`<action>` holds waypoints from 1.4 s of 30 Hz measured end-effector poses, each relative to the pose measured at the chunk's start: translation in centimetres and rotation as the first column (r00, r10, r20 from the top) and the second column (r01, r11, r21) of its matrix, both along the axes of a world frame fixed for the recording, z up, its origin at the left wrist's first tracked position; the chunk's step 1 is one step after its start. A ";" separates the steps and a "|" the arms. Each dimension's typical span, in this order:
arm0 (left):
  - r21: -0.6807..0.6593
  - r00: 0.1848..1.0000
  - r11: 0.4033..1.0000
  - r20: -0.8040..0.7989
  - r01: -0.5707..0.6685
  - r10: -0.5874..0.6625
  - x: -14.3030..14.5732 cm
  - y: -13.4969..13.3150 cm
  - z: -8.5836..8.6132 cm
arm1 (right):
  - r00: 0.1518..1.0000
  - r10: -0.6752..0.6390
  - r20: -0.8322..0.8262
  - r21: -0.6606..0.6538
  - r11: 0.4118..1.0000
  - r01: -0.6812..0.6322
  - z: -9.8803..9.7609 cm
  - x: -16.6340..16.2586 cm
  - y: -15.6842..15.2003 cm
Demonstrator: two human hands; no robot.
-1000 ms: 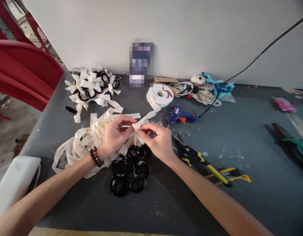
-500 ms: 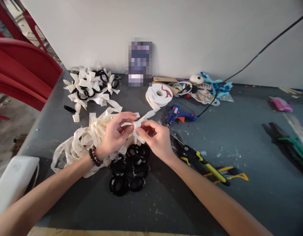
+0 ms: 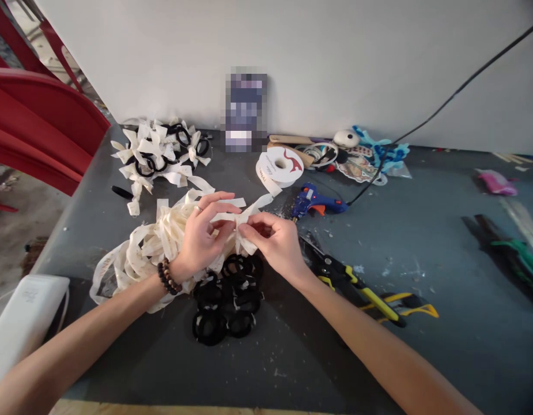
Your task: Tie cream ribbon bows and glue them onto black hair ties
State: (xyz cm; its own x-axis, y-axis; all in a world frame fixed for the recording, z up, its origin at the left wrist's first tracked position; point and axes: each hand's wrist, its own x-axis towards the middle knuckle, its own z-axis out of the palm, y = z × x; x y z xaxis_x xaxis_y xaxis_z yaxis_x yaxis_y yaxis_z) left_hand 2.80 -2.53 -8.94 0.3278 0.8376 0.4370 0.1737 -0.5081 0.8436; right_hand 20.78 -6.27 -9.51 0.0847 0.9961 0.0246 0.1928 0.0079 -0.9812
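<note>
Between my two hands is a white ribbon bow point(image 3: 248, 246), one tail of it running toward a ribbon spool point(image 3: 272, 170). Thumb and fingers of my left hand point(image 3: 208, 230) pinch the bow's left side near its middle. On the other side my right hand point(image 3: 277, 239) pinches it close to the knot. A heap of loose cream ribbon point(image 3: 156, 239) lies beneath and left of my left hand. Just below the bow sit several black hair ties point(image 3: 227, 302) in a cluster.
Finished-looking bows on black ties point(image 3: 160, 147) are piled at the back left. A blue glue gun point(image 3: 318, 200), yellow-black pliers point(image 3: 356, 282) and green-handled pliers point(image 3: 514, 253) lie to the right. A blurred phone point(image 3: 245, 112) leans on the wall. A white power bank point(image 3: 26, 323) stands at left.
My left hand's fingers have shifted slightly, the upper ones lifting and stretching a little over the bow. My right hand stays almost in place, still pinching the ribbon.
</note>
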 end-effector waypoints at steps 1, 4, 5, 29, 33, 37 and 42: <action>0.002 1.000 1.000 -0.003 -0.016 0.016 0.0 0.0 0.0 | 1.000 -0.007 0.015 0.013 1.000 0.007 0.0 0.0 0.0; 0.000 0.999 0.999 0.018 -0.032 0.032 0.0 0.0 -0.3 | 0.997 -0.009 0.081 0.058 0.998 0.004 0.0 0.0 -0.2; -0.001 0.999 1.000 0.032 -0.027 0.027 0.0 0.0 -0.4 | 0.995 -0.003 0.099 0.067 0.998 -0.003 -0.1 0.0 -0.2; -0.218 0.998 0.975 0.041 0.048 -0.040 -0.3 0.3 -0.7 | 0.986 -0.077 0.150 0.159 0.986 0.053 -0.7 0.2 -0.1; -0.235 0.993 0.967 0.089 0.096 -0.077 -0.3 0.5 -1.1 | 0.974 -0.065 0.218 0.195 0.981 0.022 -0.5 0.2 -0.2; -0.265 0.985 0.955 0.142 0.135 -0.100 -0.2 0.6 -1.2 | 0.968 -0.069 0.240 0.201 0.979 0.020 -0.3 0.2 -0.3; -0.197 0.996 0.977 0.054 0.084 -0.075 -0.2 0.5 -0.8 | 0.974 -0.070 0.216 0.184 0.982 0.030 -0.3 0.1 -0.3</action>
